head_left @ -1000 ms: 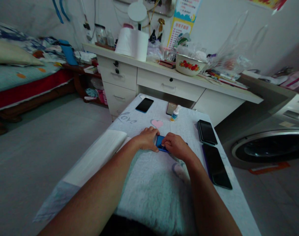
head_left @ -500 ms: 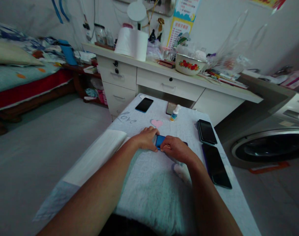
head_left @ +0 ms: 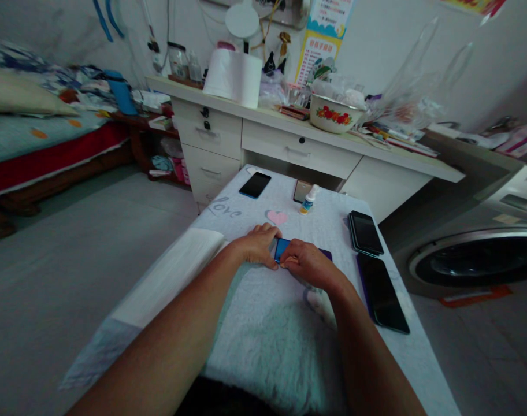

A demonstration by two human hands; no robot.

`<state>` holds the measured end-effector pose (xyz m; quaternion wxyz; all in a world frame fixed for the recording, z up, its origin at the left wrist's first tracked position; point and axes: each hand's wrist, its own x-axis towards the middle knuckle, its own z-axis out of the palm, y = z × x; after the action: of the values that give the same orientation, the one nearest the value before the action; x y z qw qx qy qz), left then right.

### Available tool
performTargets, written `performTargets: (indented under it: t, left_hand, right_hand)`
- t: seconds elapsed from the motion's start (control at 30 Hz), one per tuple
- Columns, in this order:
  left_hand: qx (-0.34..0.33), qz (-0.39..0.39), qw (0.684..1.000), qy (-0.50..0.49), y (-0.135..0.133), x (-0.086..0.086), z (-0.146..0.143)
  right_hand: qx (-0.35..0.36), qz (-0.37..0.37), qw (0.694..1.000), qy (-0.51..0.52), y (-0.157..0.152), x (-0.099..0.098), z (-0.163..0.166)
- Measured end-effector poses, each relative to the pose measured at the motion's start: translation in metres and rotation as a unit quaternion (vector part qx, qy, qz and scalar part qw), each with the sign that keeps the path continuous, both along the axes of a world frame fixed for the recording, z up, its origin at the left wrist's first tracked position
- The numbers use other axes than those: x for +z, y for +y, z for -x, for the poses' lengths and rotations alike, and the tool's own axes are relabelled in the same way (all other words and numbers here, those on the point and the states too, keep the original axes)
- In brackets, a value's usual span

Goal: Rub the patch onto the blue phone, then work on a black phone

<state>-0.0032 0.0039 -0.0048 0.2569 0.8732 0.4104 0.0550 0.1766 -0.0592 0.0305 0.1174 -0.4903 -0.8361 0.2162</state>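
A blue phone lies on the cloth-covered table, its long side running left to right. My left hand grips its left end, with the index finger at the far corner and the thumb at the near one. Curled fingers of my right hand press on the phone's near-left part. They are closed, and whatever they may hold is hidden beneath them. The right hand covers the phone's middle; its dark purple right end shows beyond the knuckles.
Beyond my hands stand a small white-capped spray bottle, a gold phone and a dark phone. At right lie stacked phones and a large black tablet-like device. A white desk and washing machine border the table.
My right hand's fingertips have shifted slightly left and toward me on the phone. My left hand keeps its place.
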Motion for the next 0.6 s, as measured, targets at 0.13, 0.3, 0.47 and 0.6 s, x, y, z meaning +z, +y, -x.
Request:
performTargets:
  t: [0.13, 0.3, 0.47, 0.6]
  left_hand:
    - [0.014, -0.005, 1.000, -0.006, 0.000, -0.002, -0.001]
    - [0.017, -0.010, 1.000, -0.011, -0.001, -0.001, -0.002]
    - [0.014, -0.008, 1.000, -0.002, -0.002, 0.002, -0.003]
    - [0.015, -0.009, 1.000, 0.000, -0.003, 0.002, -0.003]
  right_hand:
    - [-0.015, 0.019, 1.000, -0.006, -0.001, 0.004, -0.009]
    - [-0.050, 0.010, 0.999, -0.013, 0.003, 0.002, -0.015]
    - [-0.090, -0.028, 0.995, -0.018, 0.010, -0.007, -0.014]
    - [-0.130, -0.070, 0.989, -0.034, 0.017, -0.018, -0.011]
